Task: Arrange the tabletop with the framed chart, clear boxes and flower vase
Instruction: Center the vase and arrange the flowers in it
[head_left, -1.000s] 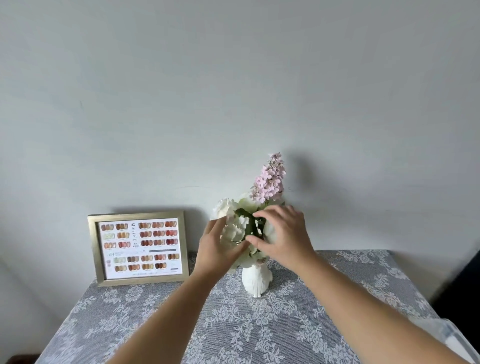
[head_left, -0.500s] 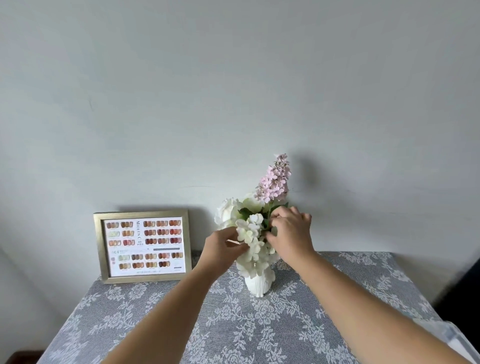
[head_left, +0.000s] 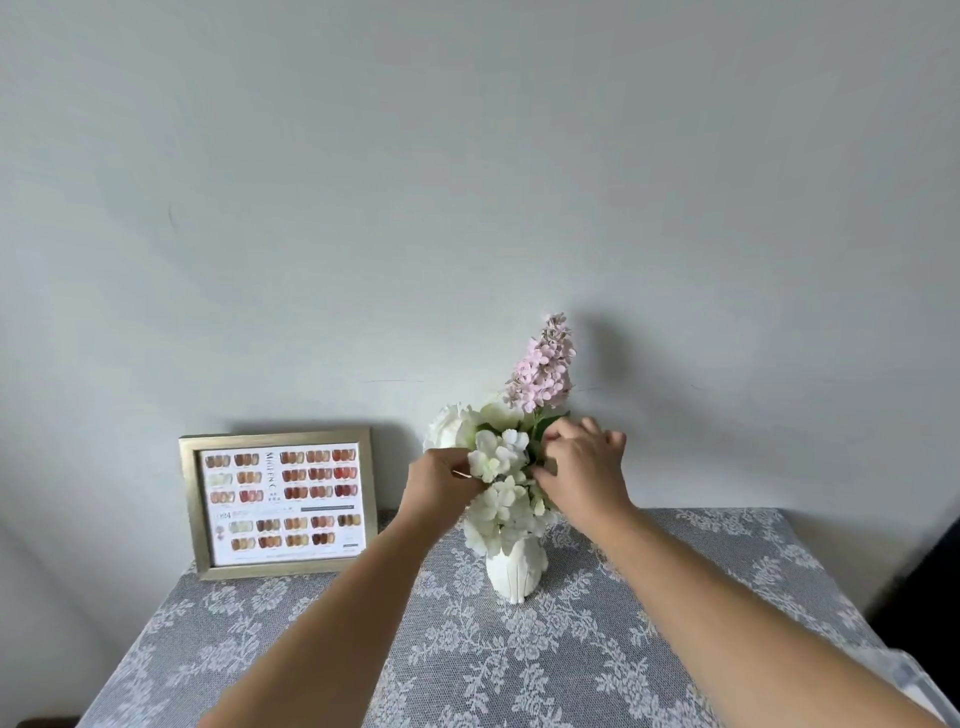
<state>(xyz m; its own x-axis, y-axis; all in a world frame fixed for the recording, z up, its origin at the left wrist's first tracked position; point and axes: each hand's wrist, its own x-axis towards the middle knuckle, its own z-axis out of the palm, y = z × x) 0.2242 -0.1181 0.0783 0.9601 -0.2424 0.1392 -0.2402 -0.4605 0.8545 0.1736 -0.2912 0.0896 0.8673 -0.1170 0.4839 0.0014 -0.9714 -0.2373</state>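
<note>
- Left hand (head_left: 441, 486) has shifted from cupping the white blooms (head_left: 498, 467) to pinching their left edge; right hand (head_left: 584, 470), fingers curled, has slid right, gripping stems — blooms now uncovered.
- Fluffing step; vase (head_left: 514, 574) stands mid-desk (head_left: 675, 623); clear boxes not visible.
- Framed chart (head_left: 280, 501) leans at the wall, left — heading too small to read reliably.

Lace-covered table (head_left: 649, 675) bearing framed chart (head_left: 280, 501), vase (head_left: 514, 571)
</note>
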